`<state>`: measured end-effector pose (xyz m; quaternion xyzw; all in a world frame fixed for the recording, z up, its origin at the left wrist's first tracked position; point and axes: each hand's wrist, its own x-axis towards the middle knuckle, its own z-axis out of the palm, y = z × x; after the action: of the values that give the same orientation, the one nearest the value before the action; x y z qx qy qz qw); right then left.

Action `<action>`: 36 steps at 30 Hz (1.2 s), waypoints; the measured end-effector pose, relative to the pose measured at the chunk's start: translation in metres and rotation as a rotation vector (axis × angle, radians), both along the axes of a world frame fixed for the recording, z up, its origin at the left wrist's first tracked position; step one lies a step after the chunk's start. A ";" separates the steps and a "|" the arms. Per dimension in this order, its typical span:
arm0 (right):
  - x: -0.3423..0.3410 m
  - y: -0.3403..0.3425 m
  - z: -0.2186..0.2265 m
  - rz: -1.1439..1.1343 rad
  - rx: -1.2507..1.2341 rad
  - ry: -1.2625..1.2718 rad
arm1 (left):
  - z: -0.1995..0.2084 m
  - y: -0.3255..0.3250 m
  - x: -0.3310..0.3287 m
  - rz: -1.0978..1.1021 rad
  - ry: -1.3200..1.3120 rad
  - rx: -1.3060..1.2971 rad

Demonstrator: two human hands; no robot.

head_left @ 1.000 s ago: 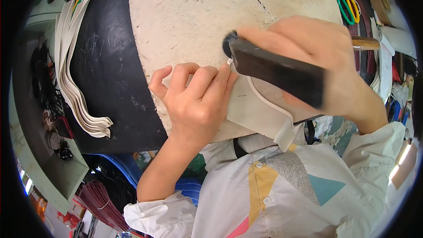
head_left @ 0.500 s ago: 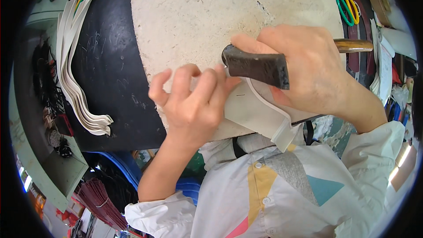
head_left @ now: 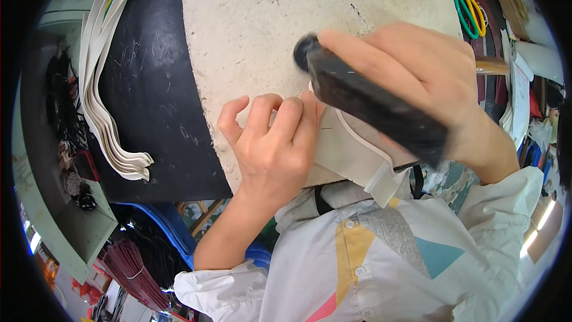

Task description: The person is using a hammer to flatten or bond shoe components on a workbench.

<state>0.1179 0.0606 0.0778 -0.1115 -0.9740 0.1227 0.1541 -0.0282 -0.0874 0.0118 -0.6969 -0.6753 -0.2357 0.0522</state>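
Observation:
My right hand (head_left: 429, 71) is wrapped round a hammer (head_left: 375, 104) with a long dark head, blurred by motion. Its wooden handle (head_left: 493, 65) sticks out to the right beyond the hand. The round face of the head is just above my left fingertips. My left hand (head_left: 274, 140), fingers curled, pinches the far edge of a cream leather-like piece (head_left: 342, 149); the thumb is mostly hidden. This piece has a curved, raised edge strip and a short dark slit. It lies on a worn pale board (head_left: 256, 30), its near end hanging over the edge.
Folded cream strips (head_left: 98, 95) lie on the black tabletop (head_left: 161, 83) at left. Green-and-yellow-handled scissors (head_left: 468, 12) are at far right. Below the table's left side are a blue bin (head_left: 158, 217) and a tied bundle of maroon strips (head_left: 134, 271).
The hammer head has tilted, its rear end swinging down and right. My right hand has shifted slightly up and right. My left hand and the board have moved a little right in view.

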 end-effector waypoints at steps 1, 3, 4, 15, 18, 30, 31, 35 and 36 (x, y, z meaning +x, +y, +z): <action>0.000 -0.001 0.001 -0.001 -0.015 0.018 | 0.003 0.001 -0.002 0.028 0.015 0.001; 0.004 -0.006 -0.006 0.010 -0.045 -0.078 | 0.009 0.007 -0.006 0.068 0.042 0.000; 0.005 -0.002 -0.003 -0.010 -0.110 -0.137 | 0.004 0.005 -0.008 0.062 0.042 0.020; 0.006 -0.004 -0.004 0.026 -0.075 -0.112 | 0.001 -0.006 0.002 0.058 0.013 0.001; 0.005 -0.001 -0.007 0.019 -0.032 -0.061 | -0.005 -0.015 0.008 0.076 -0.001 0.035; 0.021 0.031 -0.016 -0.184 -0.003 0.078 | -0.006 0.041 0.013 0.092 -0.313 0.030; 0.025 0.032 -0.018 -0.195 -0.018 0.102 | -0.007 0.042 0.013 0.065 -0.312 0.034; 0.027 0.042 -0.024 -0.160 0.000 0.047 | -0.008 0.036 0.018 0.081 -0.344 -0.006; 0.023 0.040 -0.018 -0.190 -0.013 0.070 | -0.009 0.033 0.020 0.117 -0.365 -0.029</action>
<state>0.1412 0.1006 0.0600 -0.2001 -0.9523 0.1174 0.1984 -0.0078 -0.0547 0.0029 -0.6029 -0.7163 -0.3448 -0.0678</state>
